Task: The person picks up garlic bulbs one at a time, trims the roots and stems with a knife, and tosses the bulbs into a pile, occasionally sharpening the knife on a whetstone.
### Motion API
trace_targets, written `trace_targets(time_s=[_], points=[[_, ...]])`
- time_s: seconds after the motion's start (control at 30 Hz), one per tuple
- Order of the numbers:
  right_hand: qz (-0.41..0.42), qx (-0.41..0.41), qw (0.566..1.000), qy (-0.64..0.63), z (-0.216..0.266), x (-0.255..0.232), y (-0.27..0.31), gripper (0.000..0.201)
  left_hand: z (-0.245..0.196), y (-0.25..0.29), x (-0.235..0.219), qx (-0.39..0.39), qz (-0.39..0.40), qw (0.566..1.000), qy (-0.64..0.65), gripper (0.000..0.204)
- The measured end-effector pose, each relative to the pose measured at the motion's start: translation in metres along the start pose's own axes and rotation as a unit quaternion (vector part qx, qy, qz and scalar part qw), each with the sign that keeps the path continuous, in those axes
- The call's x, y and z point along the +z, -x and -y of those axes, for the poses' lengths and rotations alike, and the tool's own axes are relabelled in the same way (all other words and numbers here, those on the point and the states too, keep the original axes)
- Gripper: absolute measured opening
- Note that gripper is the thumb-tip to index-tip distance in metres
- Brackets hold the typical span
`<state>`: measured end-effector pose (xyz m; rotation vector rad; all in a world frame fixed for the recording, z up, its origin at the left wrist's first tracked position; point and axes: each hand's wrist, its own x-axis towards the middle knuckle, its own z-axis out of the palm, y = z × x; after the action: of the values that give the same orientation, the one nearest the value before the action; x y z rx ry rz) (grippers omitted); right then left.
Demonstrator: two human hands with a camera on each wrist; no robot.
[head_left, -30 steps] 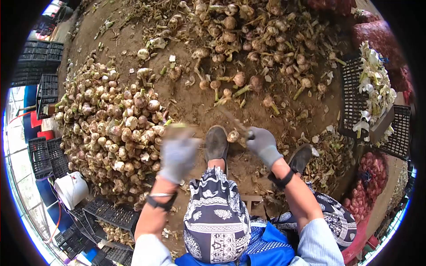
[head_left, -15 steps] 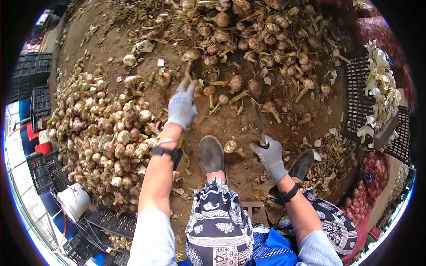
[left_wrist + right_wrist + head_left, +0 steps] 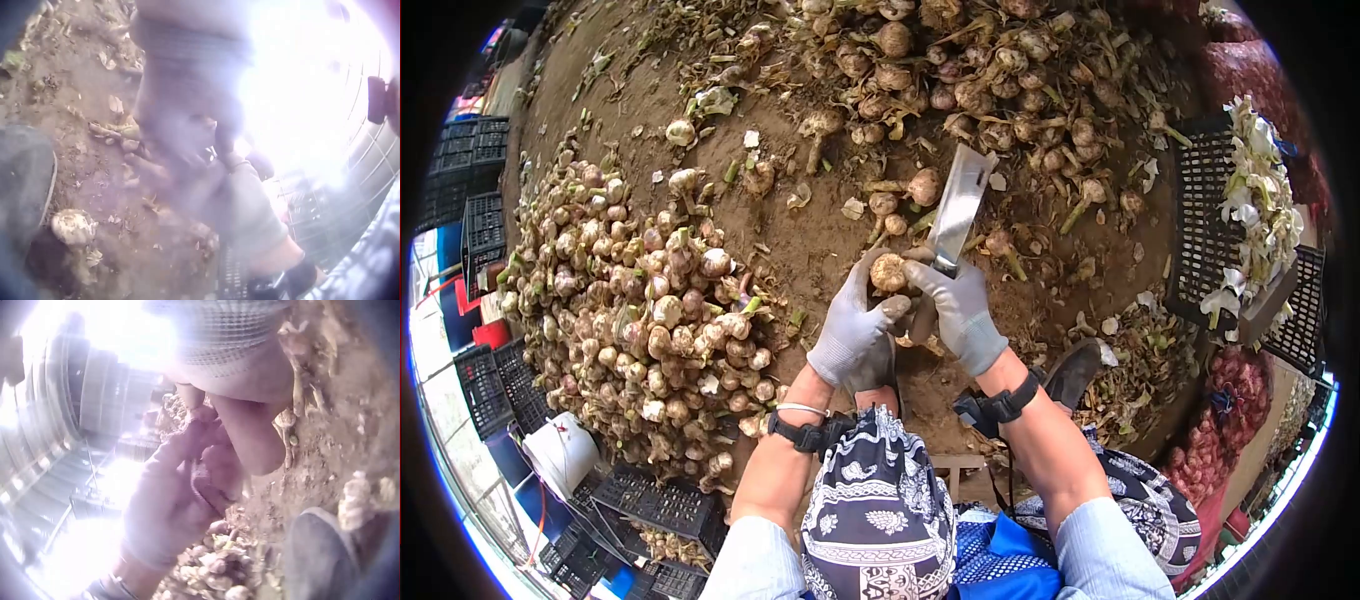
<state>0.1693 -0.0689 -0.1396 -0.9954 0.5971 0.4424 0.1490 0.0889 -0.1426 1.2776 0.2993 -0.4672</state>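
Observation:
In the head view my left hand (image 3: 855,330), in a grey glove, holds a garlic bulb (image 3: 889,271) between its fingers and thumb. My right hand (image 3: 956,305), also gloved, grips a broad knife (image 3: 957,206) whose blade points up and away. Both hands meet over my shoe, the knife's base right beside the bulb. The left wrist view shows the gloved left hand (image 3: 187,119) blurred and washed out by glare. In the right wrist view the left hand (image 3: 181,487) appears below the right hand (image 3: 244,381), also blurred.
A big heap of trimmed garlic bulbs (image 3: 640,310) lies to my left. Untrimmed bulbs with stalks (image 3: 980,80) lie ahead. Black crates (image 3: 1210,220) hold husks at right; red mesh sacks (image 3: 1230,410) lie beyond. A white bucket (image 3: 560,455) and more crates (image 3: 650,490) stand at lower left.
My left hand reached forward to the untrimmed pile, picked up a bulb and drew it back. My right hand moved up and left, bringing the knife to the bulb.

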Motion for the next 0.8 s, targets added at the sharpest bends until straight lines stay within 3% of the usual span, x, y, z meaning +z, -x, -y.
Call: trace_targets(time_s=[0.07, 0.1, 0.13, 0.17, 0.2, 0.23, 0.27, 0.33, 0.47, 0.53, 0.57, 0.67, 0.73, 0.8], points=[[0.029, 0.01, 0.99, 0.139, 0.0, -0.002, 0.007, 0.019, 0.005, 0.006, -0.007, 0.014, -0.012, 0.999, -0.05, 0.062], [0.043, -0.059, 0.971, 0.228, -0.003, -0.003, 0.009, 0.019, 0.005, 0.01, -0.011, 0.022, -0.022, 0.994, -0.102, 0.057], [0.045, -0.059, 0.971, 0.228, -0.003, -0.008, 0.015, 0.019, 0.004, 0.014, -0.016, 0.023, -0.024, 0.994, -0.102, 0.057], [0.04, -0.174, 0.9, 0.399, -0.001, -0.014, 0.023, 0.022, 0.001, 0.018, -0.022, 0.018, -0.02, 0.985, -0.17, 0.053], [0.033, -0.28, 0.786, 0.55, 0.003, -0.016, 0.031, 0.024, 0.0, 0.022, -0.025, 0.011, -0.015, 0.972, -0.236, 0.05], [0.067, -0.321, 0.745, 0.581, 0.008, -0.016, 0.037, 0.026, 0.001, 0.026, -0.027, 0.011, -0.014, 0.972, -0.236, 0.05], [0.067, -0.321, 0.745, 0.581, 0.013, -0.016, 0.042, 0.026, 0.003, 0.03, -0.028, 0.065, 0.003, 0.967, -0.246, 0.049], [0.115, -0.35, 0.603, 0.707, 0.021, -0.017, 0.049, 0.021, 0.004, 0.036, -0.031, 0.169, 0.038, 0.949, -0.264, 0.047], [0.164, -0.36, 0.575, 0.716, 0.027, -0.023, 0.05, 0.024, -0.005, 0.035, -0.036, 0.077, 0.093, 0.971, -0.205, 0.05], [0.169, -0.356, 0.586, 0.708, 0.024, -0.031, 0.045, 0.023, -0.009, 0.034, -0.036, 0.073, 0.139, 0.963, -0.221, 0.048], [0.173, -0.354, 0.596, 0.7, 0.023, -0.035, 0.043, 0.022, -0.007, 0.033, -0.035, 0.023, 0.138, 0.971, -0.193, 0.045], [0.167, -0.357, 0.611, 0.687, 0.017, -0.037, 0.043, 0.02, -0.003, 0.032, -0.035, -0.002, 0.135, 0.979, -0.149, 0.042], [0.158, -0.341, 0.625, 0.684, 0.015, -0.036, 0.042, 0.02, -0.001, 0.032, -0.036, 0.008, 0.132, 0.974, -0.182, 0.038], [0.146, -0.328, 0.637, 0.682, 0.009, -0.038, 0.042, 0.019, 0.011, 0.031, -0.044, 0.104, 0.103, 0.945, -0.291, 0.039]])
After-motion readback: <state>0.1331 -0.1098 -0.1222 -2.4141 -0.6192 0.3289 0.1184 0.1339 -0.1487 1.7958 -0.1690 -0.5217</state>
